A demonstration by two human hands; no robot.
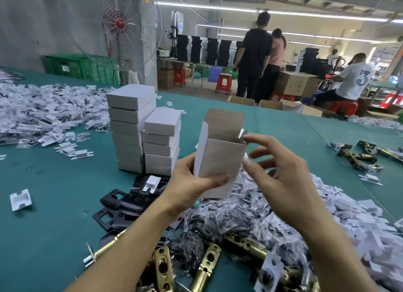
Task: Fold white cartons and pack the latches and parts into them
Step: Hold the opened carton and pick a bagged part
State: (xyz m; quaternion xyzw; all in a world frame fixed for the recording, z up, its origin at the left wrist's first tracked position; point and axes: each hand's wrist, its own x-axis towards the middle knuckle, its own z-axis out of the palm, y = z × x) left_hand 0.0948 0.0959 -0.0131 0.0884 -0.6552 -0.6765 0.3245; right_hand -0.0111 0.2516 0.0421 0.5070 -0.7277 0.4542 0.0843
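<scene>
Above the middle of the green table [54, 193], your left hand [189, 182] grips the lower half of the white carton [220, 161], thumb laid across its front face and fingers behind. It holds the carton upright with the mouth open at the top. Your right hand [283, 171] holds nothing. Its fingers are loosely spread, the index tip at the small side flap [242, 133] on the carton's right and the thumb lower down beside the right edge. The tall lid flap [224, 119] stands up at the back.

This is thin board, light and easily creased, so I'd keep your hold low on the flat faces with gentle pressure and bend the flaps only along their scored lines. Just under your hands lie the bagged parts [239, 215], likely slippery in their film. Nearer you are the brass latches [207, 263], which look heavy enough to dent the board; take those by the barrel. Black plates [122, 202] lie to the left, with closed cartons [133, 126] stacked behind them.
</scene>
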